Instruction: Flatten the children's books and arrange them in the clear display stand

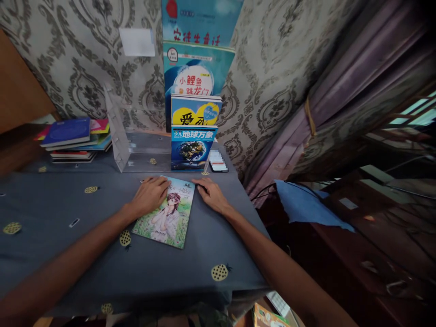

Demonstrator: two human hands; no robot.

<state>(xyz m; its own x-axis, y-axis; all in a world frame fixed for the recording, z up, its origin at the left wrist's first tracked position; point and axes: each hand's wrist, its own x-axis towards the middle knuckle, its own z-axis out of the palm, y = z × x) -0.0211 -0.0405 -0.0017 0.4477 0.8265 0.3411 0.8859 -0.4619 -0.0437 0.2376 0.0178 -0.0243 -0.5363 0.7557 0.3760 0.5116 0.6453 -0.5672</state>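
Observation:
A thin book with a drawn girl on a green cover [165, 218] lies flat on the grey-blue tablecloth [85, 254]. My left hand [150, 196] rests on the book's upper left corner, fingers bent over its top edge. My right hand [211, 193] lies flat with fingers stretched out, touching the book's upper right edge. Just behind stands a clear acrylic rack [126, 145]; its right side holds several upright books in steps, the front one blue with an earth picture [192, 147].
A stack of books [73, 138] lies at the back left. A phone [218, 163] sits beside the rack. Patterned wallpaper is behind, a purple curtain [340, 91] at right. The table edge drops off at right, where a blue cloth [306, 204] lies on dark furniture.

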